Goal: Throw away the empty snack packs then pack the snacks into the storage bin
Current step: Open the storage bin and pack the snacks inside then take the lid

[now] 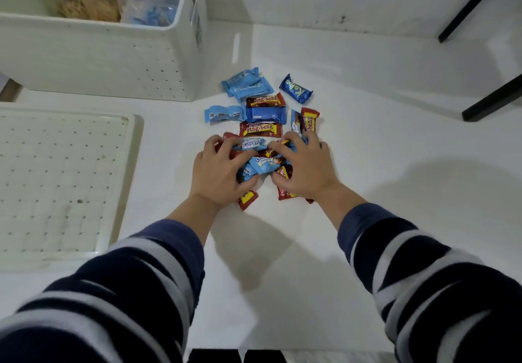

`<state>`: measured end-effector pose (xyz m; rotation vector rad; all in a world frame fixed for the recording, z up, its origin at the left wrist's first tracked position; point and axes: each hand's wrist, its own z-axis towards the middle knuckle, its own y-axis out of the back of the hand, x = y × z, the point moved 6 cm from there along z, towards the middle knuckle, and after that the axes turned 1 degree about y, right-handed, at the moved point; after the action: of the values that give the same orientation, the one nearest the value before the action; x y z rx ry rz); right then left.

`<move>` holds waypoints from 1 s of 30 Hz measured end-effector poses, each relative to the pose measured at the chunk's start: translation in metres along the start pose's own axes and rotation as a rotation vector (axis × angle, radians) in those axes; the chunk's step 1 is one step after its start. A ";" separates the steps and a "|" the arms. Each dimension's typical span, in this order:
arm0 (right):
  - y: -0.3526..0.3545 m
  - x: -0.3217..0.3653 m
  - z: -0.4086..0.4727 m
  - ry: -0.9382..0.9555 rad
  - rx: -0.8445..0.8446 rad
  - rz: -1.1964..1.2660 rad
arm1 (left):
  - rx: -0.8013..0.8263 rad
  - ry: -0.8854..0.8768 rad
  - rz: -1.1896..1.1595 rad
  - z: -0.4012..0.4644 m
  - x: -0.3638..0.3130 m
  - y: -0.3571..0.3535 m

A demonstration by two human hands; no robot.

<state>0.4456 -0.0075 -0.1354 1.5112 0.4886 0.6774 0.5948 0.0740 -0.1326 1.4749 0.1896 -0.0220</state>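
Left hand (219,177) & right hand (303,169) clamp together on small red and blue foil snack packs (264,157), bench centre. White perforated plastic storage bin (93,51) at 10 o'clock. Risk: overfull scoop spills packs mid-carry.

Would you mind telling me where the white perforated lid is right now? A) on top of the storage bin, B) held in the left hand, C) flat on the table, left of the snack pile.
C: the lid lies flat on the table, left of the snacks; the storage bin stands open.
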 end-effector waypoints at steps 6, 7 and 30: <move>-0.001 0.006 -0.008 -0.042 0.025 0.027 | 0.046 0.043 0.015 -0.010 -0.005 0.005; -0.001 0.007 -0.009 -0.053 0.033 0.037 | 0.066 0.057 0.017 -0.012 -0.006 0.005; 0.055 0.021 -0.037 -0.331 -0.008 0.262 | -0.147 0.395 -0.219 -0.065 0.010 0.058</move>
<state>0.4307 0.0302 -0.0787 1.6566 0.0364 0.6116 0.6052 0.1456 -0.0818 1.2944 0.6602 0.1050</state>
